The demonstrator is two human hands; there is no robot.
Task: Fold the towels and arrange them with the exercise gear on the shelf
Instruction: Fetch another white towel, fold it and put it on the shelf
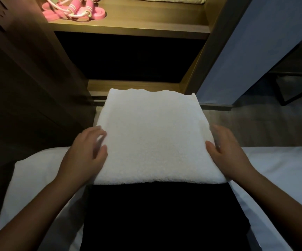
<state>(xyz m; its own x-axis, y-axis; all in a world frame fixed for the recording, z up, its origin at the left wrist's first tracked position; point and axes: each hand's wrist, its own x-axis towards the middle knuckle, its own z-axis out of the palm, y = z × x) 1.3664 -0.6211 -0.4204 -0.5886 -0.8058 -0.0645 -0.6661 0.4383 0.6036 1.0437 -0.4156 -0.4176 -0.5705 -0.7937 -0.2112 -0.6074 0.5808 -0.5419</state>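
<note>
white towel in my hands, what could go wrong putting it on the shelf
The left hand and right hand hold the white towel only by its side edges, so its folds might sag open. Pink exercise gear and another folded towel sit on the shelf; sliding this one in could snag or shove them.

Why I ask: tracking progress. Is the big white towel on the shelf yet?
No, the white towel is between the left hand and right hand, in front of the shelf, not on it.

towel (152, 138): white fluffy terry cloth | shelf (146, 24): matt wood | bands (56, 11): pink rubbery
</note>
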